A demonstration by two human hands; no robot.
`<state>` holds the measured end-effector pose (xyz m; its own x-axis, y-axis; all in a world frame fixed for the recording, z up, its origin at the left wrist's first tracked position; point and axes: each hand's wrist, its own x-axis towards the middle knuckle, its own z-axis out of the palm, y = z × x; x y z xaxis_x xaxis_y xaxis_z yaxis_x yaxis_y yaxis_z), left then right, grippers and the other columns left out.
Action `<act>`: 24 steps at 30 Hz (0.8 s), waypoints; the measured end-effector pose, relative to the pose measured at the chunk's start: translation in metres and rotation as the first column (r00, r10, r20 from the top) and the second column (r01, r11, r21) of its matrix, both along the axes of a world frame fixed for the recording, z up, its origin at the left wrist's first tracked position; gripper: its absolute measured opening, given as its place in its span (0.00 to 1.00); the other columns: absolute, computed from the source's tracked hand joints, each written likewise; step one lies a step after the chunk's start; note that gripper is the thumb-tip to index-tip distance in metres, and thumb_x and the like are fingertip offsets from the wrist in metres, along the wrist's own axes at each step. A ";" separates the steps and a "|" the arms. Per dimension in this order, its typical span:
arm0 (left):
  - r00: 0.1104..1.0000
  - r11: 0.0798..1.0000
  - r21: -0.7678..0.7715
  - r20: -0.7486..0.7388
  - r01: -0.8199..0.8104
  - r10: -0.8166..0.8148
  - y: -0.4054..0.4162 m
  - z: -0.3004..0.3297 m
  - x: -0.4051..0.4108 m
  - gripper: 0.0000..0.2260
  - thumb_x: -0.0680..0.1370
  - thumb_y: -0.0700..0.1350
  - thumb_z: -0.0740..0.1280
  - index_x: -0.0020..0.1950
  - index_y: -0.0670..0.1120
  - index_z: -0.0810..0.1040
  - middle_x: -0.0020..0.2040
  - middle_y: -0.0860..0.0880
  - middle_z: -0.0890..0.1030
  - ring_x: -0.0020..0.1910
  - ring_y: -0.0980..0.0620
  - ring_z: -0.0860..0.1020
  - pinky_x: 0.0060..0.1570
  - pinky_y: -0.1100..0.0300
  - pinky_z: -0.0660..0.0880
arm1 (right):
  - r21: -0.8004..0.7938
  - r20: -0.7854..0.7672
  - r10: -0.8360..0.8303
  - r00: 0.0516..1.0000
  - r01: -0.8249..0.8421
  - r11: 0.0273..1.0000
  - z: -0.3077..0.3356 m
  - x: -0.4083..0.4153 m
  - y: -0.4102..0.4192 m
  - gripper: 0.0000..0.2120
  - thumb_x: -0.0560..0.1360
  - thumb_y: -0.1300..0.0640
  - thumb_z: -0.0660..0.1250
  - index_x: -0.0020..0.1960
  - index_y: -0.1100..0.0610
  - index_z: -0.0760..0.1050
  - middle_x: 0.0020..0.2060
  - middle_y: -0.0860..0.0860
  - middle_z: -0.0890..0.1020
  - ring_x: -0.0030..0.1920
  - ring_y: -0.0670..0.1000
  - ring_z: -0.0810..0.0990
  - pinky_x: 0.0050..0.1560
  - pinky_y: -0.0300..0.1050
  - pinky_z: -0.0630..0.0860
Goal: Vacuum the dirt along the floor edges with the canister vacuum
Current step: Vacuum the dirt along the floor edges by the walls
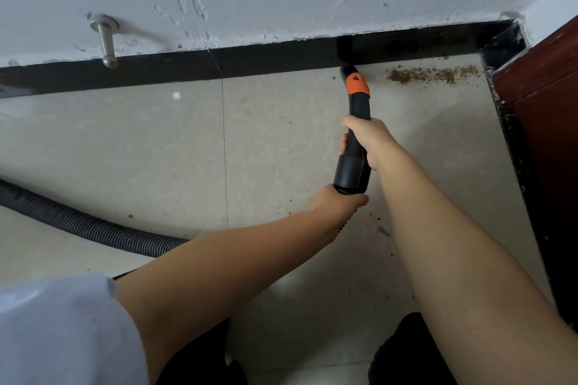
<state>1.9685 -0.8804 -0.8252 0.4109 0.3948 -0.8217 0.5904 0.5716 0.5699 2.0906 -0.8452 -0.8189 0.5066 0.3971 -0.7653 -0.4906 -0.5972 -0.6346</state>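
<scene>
A black vacuum nozzle with an orange collar (356,94) points at the foot of the black baseboard (250,61). Its tip touches the floor edge. My right hand (370,141) grips the black handle tube in its middle. My left hand (339,201) holds the tube's lower end, where the hose joins. A patch of brown dirt (433,74) lies along the floor edge, just right of the nozzle tip. The ribbed black hose (81,223) runs off to the left across the beige tiles. The canister itself is out of sight.
A metal door stop (106,40) sticks out of the white wall at the left. A dark red door frame (544,109) closes the corner at the right. Small dirt specks (383,230) dot the tiles near my arms. My dark shoes (406,350) stand at the bottom.
</scene>
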 end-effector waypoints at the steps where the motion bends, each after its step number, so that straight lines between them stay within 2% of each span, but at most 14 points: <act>1: 1.000 1.000 -0.001 0.000 -0.003 0.003 -0.001 0.001 -0.001 0.08 0.73 0.40 0.69 0.40 0.48 0.71 0.35 0.47 0.73 0.31 0.52 0.70 0.34 0.62 0.68 | 0.000 0.004 0.012 1.000 -0.012 1.000 0.000 -0.002 0.000 0.05 0.74 0.63 0.62 0.42 0.59 0.66 0.24 0.53 0.73 0.21 0.51 0.70 0.29 0.41 0.73; 7: 0.999 0.999 -0.017 0.018 -0.036 0.036 -0.015 0.002 -0.011 0.08 0.73 0.39 0.68 0.41 0.47 0.70 0.35 0.47 0.72 0.31 0.52 0.69 0.33 0.63 0.68 | -0.009 -0.016 0.070 0.997 -0.070 0.998 0.003 -0.015 -0.007 0.04 0.73 0.64 0.61 0.41 0.59 0.66 0.26 0.54 0.72 0.21 0.51 0.70 0.29 0.41 0.72; 13: 1.000 0.999 -0.039 0.016 0.006 -0.006 -0.032 0.000 -0.021 0.07 0.73 0.39 0.67 0.43 0.48 0.70 0.36 0.46 0.72 0.31 0.52 0.69 0.32 0.62 0.68 | -0.019 -0.009 0.102 0.995 -0.102 0.995 0.004 -0.026 -0.024 0.05 0.73 0.65 0.61 0.41 0.59 0.66 0.24 0.54 0.72 0.20 0.51 0.70 0.28 0.41 0.72; 18: 0.991 0.992 -0.003 0.021 0.129 -0.129 -0.038 0.001 -0.013 0.08 0.73 0.39 0.68 0.41 0.49 0.70 0.35 0.47 0.72 0.32 0.51 0.70 0.34 0.61 0.69 | -0.049 0.033 -0.008 0.999 0.009 0.999 0.004 -0.014 -0.046 0.04 0.73 0.63 0.62 0.41 0.60 0.67 0.21 0.52 0.73 0.23 0.53 0.71 0.30 0.41 0.73; 21: 0.983 0.984 -0.010 0.019 0.180 -0.180 -0.046 0.001 0.002 0.09 0.73 0.39 0.69 0.40 0.48 0.70 0.35 0.47 0.72 0.31 0.51 0.70 0.34 0.61 0.70 | -0.056 0.028 -0.064 0.998 0.065 0.996 0.006 0.001 -0.059 0.04 0.73 0.63 0.62 0.41 0.60 0.67 0.24 0.53 0.73 0.22 0.52 0.71 0.27 0.40 0.72; 24: 0.974 0.974 -0.023 0.023 0.226 -0.225 -0.053 0.001 0.020 0.07 0.73 0.40 0.69 0.47 0.45 0.72 0.36 0.47 0.73 0.31 0.52 0.71 0.33 0.62 0.71 | -0.066 0.029 -0.121 0.992 0.122 0.990 0.009 0.018 -0.072 0.04 0.74 0.63 0.62 0.43 0.60 0.67 0.27 0.54 0.73 0.23 0.51 0.71 0.28 0.40 0.72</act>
